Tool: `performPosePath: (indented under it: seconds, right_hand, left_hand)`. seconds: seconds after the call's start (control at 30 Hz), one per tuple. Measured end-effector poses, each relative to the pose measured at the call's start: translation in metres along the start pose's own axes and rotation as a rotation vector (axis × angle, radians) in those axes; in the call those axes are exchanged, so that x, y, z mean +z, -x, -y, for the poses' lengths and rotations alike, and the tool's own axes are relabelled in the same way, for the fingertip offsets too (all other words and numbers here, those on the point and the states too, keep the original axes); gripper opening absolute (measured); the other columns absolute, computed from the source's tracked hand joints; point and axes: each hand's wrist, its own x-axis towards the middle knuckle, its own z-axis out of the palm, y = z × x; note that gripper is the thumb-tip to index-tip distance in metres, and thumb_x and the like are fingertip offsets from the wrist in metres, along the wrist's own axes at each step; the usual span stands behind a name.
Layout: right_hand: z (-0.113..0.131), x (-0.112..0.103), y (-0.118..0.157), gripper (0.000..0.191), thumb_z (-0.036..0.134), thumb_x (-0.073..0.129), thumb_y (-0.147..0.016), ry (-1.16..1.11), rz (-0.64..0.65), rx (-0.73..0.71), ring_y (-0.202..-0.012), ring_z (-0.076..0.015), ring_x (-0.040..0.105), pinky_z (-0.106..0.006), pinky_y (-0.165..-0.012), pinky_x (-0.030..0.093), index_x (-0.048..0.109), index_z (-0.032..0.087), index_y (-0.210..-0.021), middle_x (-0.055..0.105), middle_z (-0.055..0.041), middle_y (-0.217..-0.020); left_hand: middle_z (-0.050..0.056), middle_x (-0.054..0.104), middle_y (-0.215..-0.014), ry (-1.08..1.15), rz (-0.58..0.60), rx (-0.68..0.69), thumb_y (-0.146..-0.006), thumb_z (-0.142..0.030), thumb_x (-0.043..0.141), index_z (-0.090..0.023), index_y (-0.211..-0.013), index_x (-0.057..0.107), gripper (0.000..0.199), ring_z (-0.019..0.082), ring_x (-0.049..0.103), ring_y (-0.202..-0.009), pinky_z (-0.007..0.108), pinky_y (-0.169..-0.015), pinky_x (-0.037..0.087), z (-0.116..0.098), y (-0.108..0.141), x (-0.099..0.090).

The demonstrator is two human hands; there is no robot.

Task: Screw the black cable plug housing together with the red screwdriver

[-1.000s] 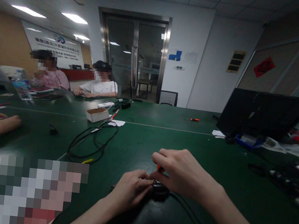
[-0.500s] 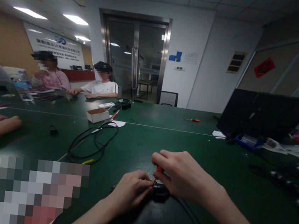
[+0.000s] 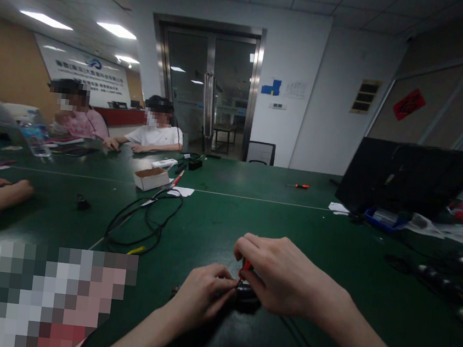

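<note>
Black device [image 3: 247, 292] is showing glossy, plastic-looking shell. Red tool handle [image 3: 247, 265] is looking plastic. Green tabletop [image 3: 209, 226] is gleaming, smooth. Small open box [image 3: 148, 182] is showing matt cardboard.

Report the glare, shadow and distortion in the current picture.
Head view: a ceiling light glows white, glare pales the green table at lower left, shadow darkens it beneath the left hand; same head view, the monitor looks stretched toward the right edge.

Left hand [image 3: 205, 289] lower centre of frame, back up, fingers bunched, pointing right; left forearm [image 3: 143, 330] runs off bottom edge. Right hand [image 3: 277, 272] a bit higher, right of centre, wrist arched, fingers pinched downward; right forearm [image 3: 363, 336] slants to lower right.
</note>
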Motion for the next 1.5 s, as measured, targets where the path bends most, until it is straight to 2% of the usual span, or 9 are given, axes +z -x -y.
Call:
performPosePath:
  seconds: [0.17,0.33,0.5,0.63,0.77,0.9,1.2,1.33,1.5]
  right_hand:
    - [-0.0038,0.0045,-0.0028,0.011,0.023,0.062,-0.091,0.059,-0.037,0.019,-0.065,-0.0136,0.057,-0.027,-0.052,0.022,0.055,0.020,-0.099,0.066,-0.0008,-0.086]
    - [-0.0064,0.0080,-0.0050,0.020,0.037,0.061,-0.094,0.149,-0.057,0.041,-0.056,-0.0134,0.053,-0.029,-0.052,0.017,0.056,0.020,-0.087,0.065,-0.0007,-0.074]
    - [-0.0023,0.0033,-0.0013,0.010,0.024,0.061,-0.087,0.021,-0.063,-0.003,-0.069,-0.0150,0.056,-0.028,-0.054,0.026,0.054,0.018,-0.092,0.064,-0.0034,-0.092]
    - [-0.0013,0.0038,-0.0013,0.014,0.016,0.057,-0.086,-0.041,-0.030,-0.031,-0.069,-0.0138,0.056,-0.027,-0.054,0.028,0.052,0.017,-0.099,0.064,-0.0028,-0.093]
    - [-0.0043,0.0068,-0.0050,0.012,0.021,0.062,-0.089,0.014,-0.055,0.008,-0.066,-0.0136,0.056,-0.027,-0.053,0.024,0.054,0.018,-0.098,0.067,-0.0017,-0.089]
    - [-0.0057,0.0073,-0.0053,0.017,0.033,0.063,-0.092,0.103,-0.043,0.043,-0.057,-0.0137,0.053,-0.029,-0.052,0.018,0.055,0.020,-0.084,0.066,0.0005,-0.072]
    - [-0.0014,0.0034,0.0001,0.011,0.017,0.056,-0.085,-0.058,-0.026,-0.039,-0.066,-0.0130,0.054,-0.027,-0.054,0.027,0.051,0.018,-0.095,0.064,-0.0015,-0.090]
    - [-0.0030,0.0067,-0.0022,0.008,0.021,0.057,-0.090,-0.002,-0.047,-0.007,-0.064,-0.0126,0.053,-0.027,-0.053,0.023,0.053,0.019,-0.098,0.065,-0.0014,-0.089]
    - [-0.0045,0.0082,-0.0050,0.019,0.033,0.063,-0.092,0.096,-0.059,0.039,-0.059,-0.0128,0.052,-0.029,-0.053,0.018,0.055,0.019,-0.082,0.064,0.0003,-0.074]
  left_hand:
    - [0.006,0.068,-0.096,-0.020,0.006,-0.002,-0.096,-0.024,0.049,-0.022,-0.094,0.074,0.025,0.021,0.063,-0.083,0.027,-0.071,0.048,0.0011,0.0003,0.0014]
    - [0.007,0.068,-0.098,-0.021,0.005,-0.006,-0.096,-0.023,0.050,-0.023,-0.099,0.073,0.023,0.022,0.064,-0.087,0.029,-0.077,0.049,0.0039,0.0011,0.0045]
    - [0.005,0.068,-0.095,0.001,-0.005,0.011,-0.095,-0.021,0.049,-0.022,-0.092,0.073,0.023,0.020,0.064,-0.084,0.027,-0.071,0.047,0.0022,0.0003,0.0029]
    - [0.006,0.069,-0.097,0.006,-0.002,0.004,-0.095,-0.022,0.050,-0.022,-0.092,0.073,0.024,0.020,0.063,-0.085,0.027,-0.072,0.047,-0.0001,-0.0001,0.0000]
    - [0.006,0.069,-0.097,-0.007,0.007,-0.001,-0.096,-0.023,0.049,-0.022,-0.092,0.073,0.025,0.021,0.064,-0.085,0.028,-0.073,0.048,0.0010,0.0000,0.0013]
    - [0.007,0.069,-0.096,-0.041,0.003,-0.016,-0.094,-0.025,0.052,-0.021,-0.095,0.073,0.021,0.022,0.065,-0.084,0.029,-0.072,0.048,0.0040,0.0009,0.0054]
    - [0.006,0.068,-0.100,0.007,0.023,-0.004,-0.095,-0.025,0.052,-0.025,-0.098,0.073,0.022,0.022,0.064,-0.089,0.029,-0.077,0.048,-0.0003,-0.0004,-0.0009]
    - [0.006,0.068,-0.100,-0.003,0.038,-0.009,-0.096,-0.025,0.051,-0.024,-0.097,0.073,0.022,0.022,0.064,-0.089,0.029,-0.076,0.048,-0.0009,-0.0004,-0.0008]
    - [0.007,0.068,-0.098,-0.072,0.037,-0.015,-0.096,-0.026,0.051,-0.022,-0.093,0.074,0.023,0.023,0.065,-0.087,0.030,-0.075,0.048,0.0022,0.0012,0.0039]
